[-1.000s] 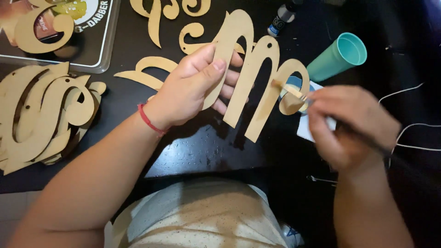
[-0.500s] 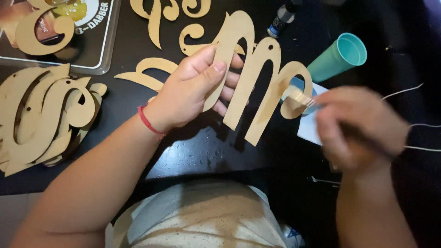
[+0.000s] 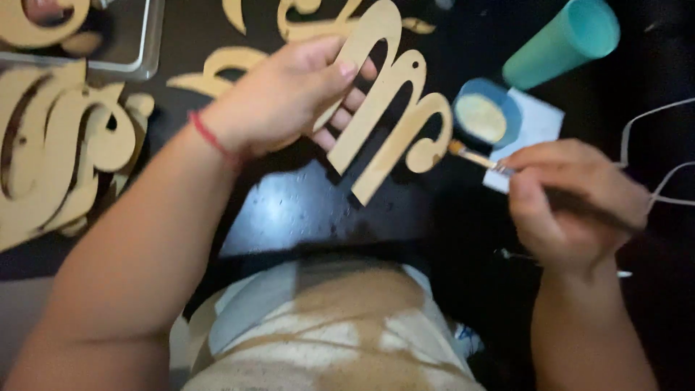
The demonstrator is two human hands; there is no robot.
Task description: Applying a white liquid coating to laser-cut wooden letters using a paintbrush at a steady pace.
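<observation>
Black glossy table top carries everything noted here. A stack of pale wooden script cut-outs lies well left of the landmark piece, the tan wooden cursive letter cut-out, which is held tilted above the table. Left hand is clamped on that letter's upper-left stroke, thumb on its face. A teal plastic cup lies on its side, up and right of the letter. Right hand is closed round a thin paintbrush, tip touching the letter's lower right curl. A small blue lid of pale paint sits just right of it. Judgement: steady support, light strokes along the edge.
</observation>
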